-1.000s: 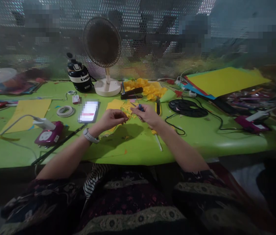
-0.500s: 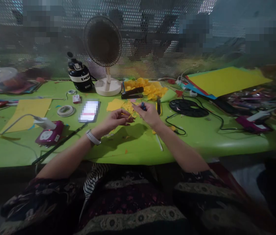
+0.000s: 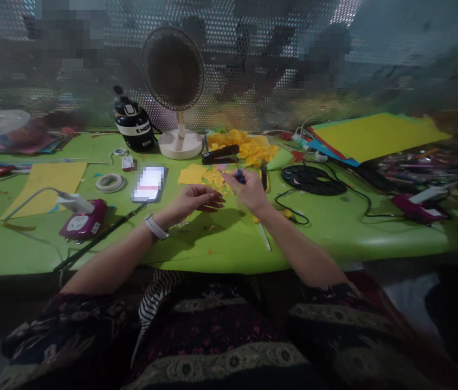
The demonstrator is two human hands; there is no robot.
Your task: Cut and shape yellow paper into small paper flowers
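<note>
Tool (image 3: 240, 176) | blue, mostly hidden | right hand (image 3: 252, 190) gripping it | left hand (image 3: 196, 200) loosely open, palm hidden

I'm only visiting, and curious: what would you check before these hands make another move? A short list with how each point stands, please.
1. Right hand grips the blue-handled tool: ok.
2. Left hand has hold of something: cannot tell; anything between its fingers is too small to make out.
3. Hands apart from each other: ok, a gap shows between them.
4. Phone apart from the left hand: ok.
5. Spot just beyond the hands free of loose bits: not ok; yellow scraps lie there.
</note>
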